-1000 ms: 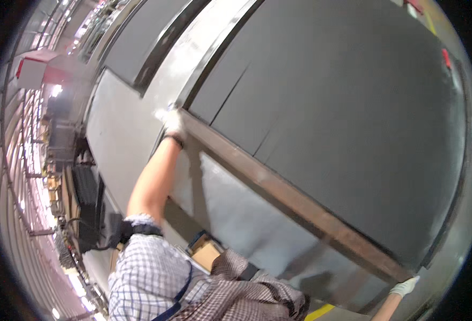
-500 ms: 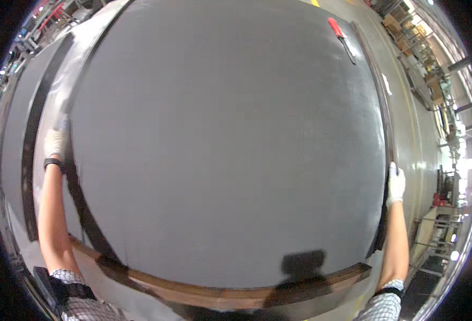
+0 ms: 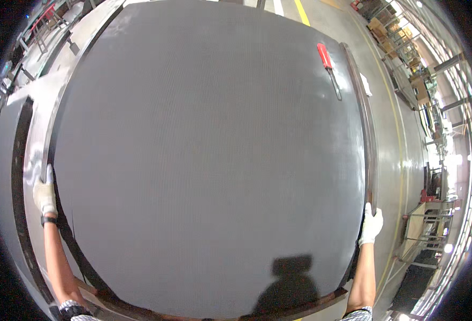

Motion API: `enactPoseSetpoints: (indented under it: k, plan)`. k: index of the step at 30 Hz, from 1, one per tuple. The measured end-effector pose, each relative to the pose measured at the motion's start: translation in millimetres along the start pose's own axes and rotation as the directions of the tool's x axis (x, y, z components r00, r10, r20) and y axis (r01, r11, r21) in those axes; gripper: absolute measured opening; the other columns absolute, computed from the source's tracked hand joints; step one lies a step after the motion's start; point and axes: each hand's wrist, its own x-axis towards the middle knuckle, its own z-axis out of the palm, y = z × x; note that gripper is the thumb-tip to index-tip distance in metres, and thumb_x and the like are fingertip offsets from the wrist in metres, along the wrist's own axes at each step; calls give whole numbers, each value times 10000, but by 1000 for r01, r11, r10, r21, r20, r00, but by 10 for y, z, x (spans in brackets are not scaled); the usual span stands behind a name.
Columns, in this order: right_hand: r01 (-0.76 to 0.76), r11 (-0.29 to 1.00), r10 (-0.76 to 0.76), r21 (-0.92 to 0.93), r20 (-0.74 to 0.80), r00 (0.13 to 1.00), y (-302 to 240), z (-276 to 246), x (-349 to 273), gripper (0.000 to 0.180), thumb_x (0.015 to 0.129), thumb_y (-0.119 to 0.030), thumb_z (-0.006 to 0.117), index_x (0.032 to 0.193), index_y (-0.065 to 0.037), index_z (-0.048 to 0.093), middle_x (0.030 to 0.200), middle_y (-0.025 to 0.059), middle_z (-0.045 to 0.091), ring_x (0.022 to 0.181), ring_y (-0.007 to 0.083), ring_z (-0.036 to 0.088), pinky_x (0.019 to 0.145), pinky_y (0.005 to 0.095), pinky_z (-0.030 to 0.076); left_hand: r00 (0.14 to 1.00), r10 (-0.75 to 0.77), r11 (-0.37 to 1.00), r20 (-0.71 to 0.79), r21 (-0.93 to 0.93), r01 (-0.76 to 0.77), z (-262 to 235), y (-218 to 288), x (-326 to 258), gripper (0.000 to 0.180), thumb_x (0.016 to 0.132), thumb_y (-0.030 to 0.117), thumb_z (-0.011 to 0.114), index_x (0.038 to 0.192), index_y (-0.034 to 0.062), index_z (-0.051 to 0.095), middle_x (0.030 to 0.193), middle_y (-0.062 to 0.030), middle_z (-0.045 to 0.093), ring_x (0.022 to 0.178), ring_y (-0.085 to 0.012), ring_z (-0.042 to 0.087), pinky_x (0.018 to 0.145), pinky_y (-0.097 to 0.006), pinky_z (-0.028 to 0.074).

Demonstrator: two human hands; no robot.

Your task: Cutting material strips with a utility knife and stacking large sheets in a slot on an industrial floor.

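I see a matt, fine-grained dark grey panel (image 3: 209, 155) in a dull metal frame (image 3: 371, 155). My white gloves, left hand (image 3: 45, 193) and right hand (image 3: 370, 224), look knitted cloth. The far-right screwdriver (image 3: 328, 67) has a glossy red plastic handle.

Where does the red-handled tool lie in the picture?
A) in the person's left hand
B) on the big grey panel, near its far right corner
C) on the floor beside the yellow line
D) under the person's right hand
B: the red-handled tool rests on the grey panel near its far right corner, far from both gloved hands.
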Motion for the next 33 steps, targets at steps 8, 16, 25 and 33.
enactPoseSetpoints:
  k: [8, 16, 25, 33]
  plan:
    - [90, 992, -91, -85, -14, 996, 390, -108, -285, 415, 928, -402, 566, 1055, -10, 618, 985, 223, 664, 896, 394, 619, 821, 428, 473, 999, 31, 999, -8, -9, -31, 75, -420, -331, 790, 878, 600, 554, 1330, -43, 469, 1257, -297, 558, 1172, -415, 540, 991, -418, 418]
    - [-354, 836, 364, 419, 58, 930, 1875, -942, -1797, 314, 964, -315, 572, 966, -7, 635, 884, 26, 599, 835, 122, 503, 792, 303, 444, 840, -131, 502, 527, -695, 514, 365, -3040, -804, 646, 946, 536, 511, 1400, 80, 450, 1176, -99, 611, 971, -236, 608, 844, -377, 520]
    - [-471, 681, 415, 561, 235, 879, 1748, -528, -2327, 405, 969, -385, 557, 932, 5, 660, 923, 51, 655, 836, 158, 549, 828, 299, 421, 885, -301, 518, 356, -718, 465, 870, -3184, -1061, 582, 972, 465, 508, 1333, 9, 515, 1239, -99, 586, 1049, -237, 569, 884, -375, 469]
    - [-578, 388, 689, 718, 192, 699, 1589, -491, -1805, 569, 995, -450, 457, 1102, 89, 604, 1044, 118, 621, 883, 215, 519, 831, 374, 459, 881, -221, 463, 418, -750, 472, 961, -2648, -1327, 599, 998, 454, 366, 1398, 17, 450, 1332, -132, 547, 1181, -257, 544, 1029, -383, 409]
